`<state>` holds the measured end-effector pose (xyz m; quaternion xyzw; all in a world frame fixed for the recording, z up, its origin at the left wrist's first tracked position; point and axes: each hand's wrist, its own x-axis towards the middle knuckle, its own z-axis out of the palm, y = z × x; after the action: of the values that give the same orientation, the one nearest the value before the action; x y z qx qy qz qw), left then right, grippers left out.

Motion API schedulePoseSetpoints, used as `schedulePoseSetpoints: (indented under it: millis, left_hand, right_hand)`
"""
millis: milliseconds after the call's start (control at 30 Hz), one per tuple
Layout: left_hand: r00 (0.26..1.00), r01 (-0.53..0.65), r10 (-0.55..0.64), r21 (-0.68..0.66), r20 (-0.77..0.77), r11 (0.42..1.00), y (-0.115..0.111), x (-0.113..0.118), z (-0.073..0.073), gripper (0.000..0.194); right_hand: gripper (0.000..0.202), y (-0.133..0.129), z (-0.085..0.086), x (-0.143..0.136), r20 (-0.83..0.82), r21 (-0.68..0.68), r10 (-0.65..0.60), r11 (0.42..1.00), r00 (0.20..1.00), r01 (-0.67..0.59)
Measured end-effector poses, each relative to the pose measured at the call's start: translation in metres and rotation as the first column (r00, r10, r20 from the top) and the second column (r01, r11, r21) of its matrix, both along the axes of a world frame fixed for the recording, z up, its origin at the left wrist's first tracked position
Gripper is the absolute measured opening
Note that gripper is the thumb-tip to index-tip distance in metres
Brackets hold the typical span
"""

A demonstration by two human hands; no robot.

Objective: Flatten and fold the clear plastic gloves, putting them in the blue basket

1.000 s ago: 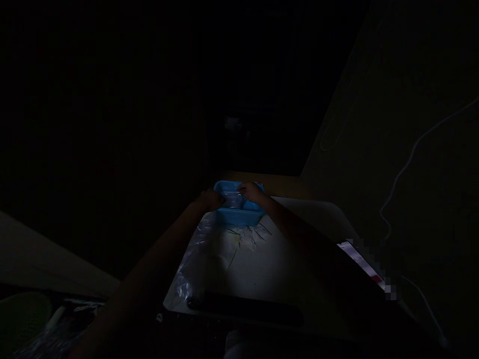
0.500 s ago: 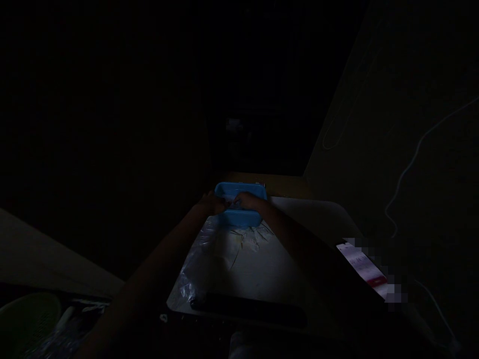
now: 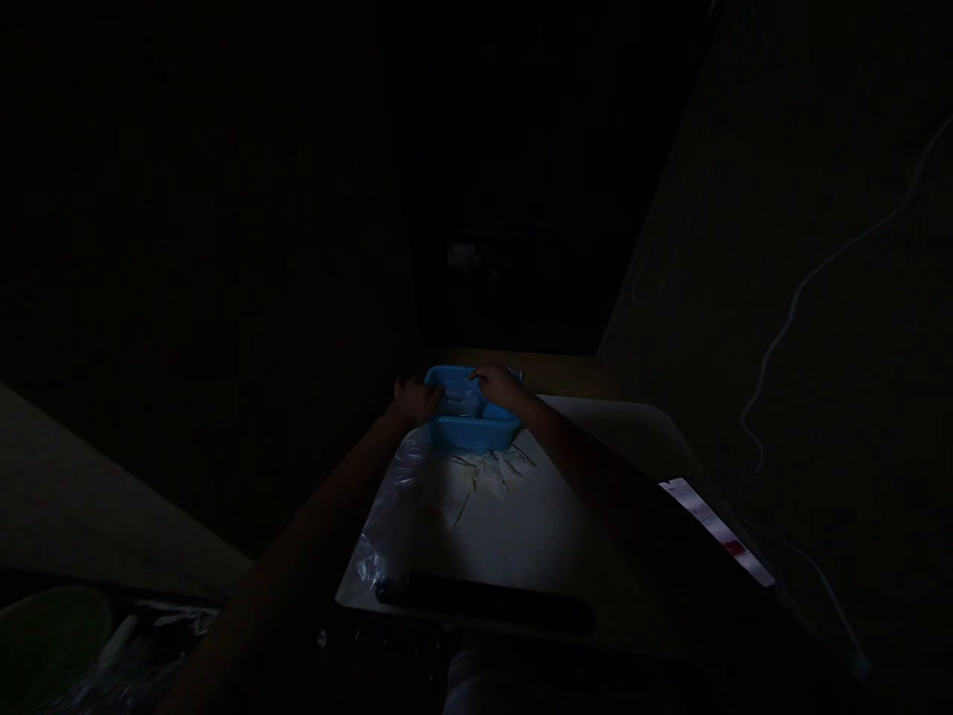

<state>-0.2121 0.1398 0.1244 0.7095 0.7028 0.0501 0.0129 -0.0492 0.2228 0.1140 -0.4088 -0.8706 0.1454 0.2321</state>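
Observation:
A blue plastic tub (image 3: pixel 476 433) stands at the far end of a pale board (image 3: pixel 513 526). Inside it lies a clear plastic sheet (image 3: pixel 462 401), shiny and creased. My left hand (image 3: pixel 417 401) is at the tub's left rim, its fingers closed at the sheet's left edge. Over the right part of the tub, my right hand (image 3: pixel 497 384) has its fingers curled together near the sheet's upper right edge. Dim light hides the exact grip of both hands. Crumpled clear film (image 3: pixel 379 551) covers the board's left side.
A long dark bar-like object (image 3: pixel 483 602) lies along the board's near edge. To the right, a lit phone (image 3: pixel 719 531) rests beside my forearm. A green perforated basket (image 3: pixel 52 641) sits at lower left. A white cable (image 3: pixel 793 298) hangs on the right wall.
My hands have moved apart from the middle of the tub, the left toward its left rim, the right up and outward. More of the clear sheet shows between them.

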Motion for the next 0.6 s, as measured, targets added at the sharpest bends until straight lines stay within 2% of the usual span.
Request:
schedulePoseSetpoints:
  millis: [100, 167, 267, 333, 467, 533, 600]
  left_hand:
    - [0.997, -0.047, 0.037, 0.139, 0.073, 0.989, -0.010, 0.001, 0.003, 0.046]
    - [0.992, -0.076, 0.047, 0.250, 0.121, 0.965, -0.020, 0.008, 0.003, 0.044]
    - [0.988, -0.111, 0.054, 0.414, 0.148, 0.904, -0.041, 0.024, -0.004, 0.038]
    - [0.988, -0.122, 0.064, 0.466, 0.138, 0.876, -0.056, 0.036, -0.015, 0.035]
    - [0.996, -0.080, 0.062, 0.404, 0.058, 0.911, -0.084, 0.049, -0.045, 0.034]
    - [0.991, -0.136, 0.129, 0.332, 0.044, 0.933, -0.092, 0.051, -0.059, 0.036]
    - [0.995, -0.100, 0.100, 0.242, 0.013, 0.965, -0.096, 0.053, -0.070, 0.036]
  right_hand:
    - [0.039, -0.013, 0.011, 0.018, -0.149, 0.134, -0.047, 0.989, 0.988, 0.067]
    - [0.039, -0.026, 0.011, 0.032, -0.233, 0.198, -0.082, 0.972, 0.969, 0.130]
    - [0.038, -0.048, 0.000, 0.056, -0.331, 0.274, -0.136, 0.933, 0.934, 0.233]
    - [0.038, -0.065, -0.012, 0.071, -0.361, 0.306, -0.142, 0.916, 0.922, 0.261]
    - [0.037, -0.095, -0.043, 0.099, -0.296, 0.310, -0.151, 0.919, 0.943, 0.244]
    - [0.037, -0.108, -0.058, 0.110, -0.232, 0.295, -0.174, 0.925, 0.957, 0.240]
    - [0.037, -0.119, -0.071, 0.119, -0.182, 0.285, -0.189, 0.929, 0.965, 0.235]
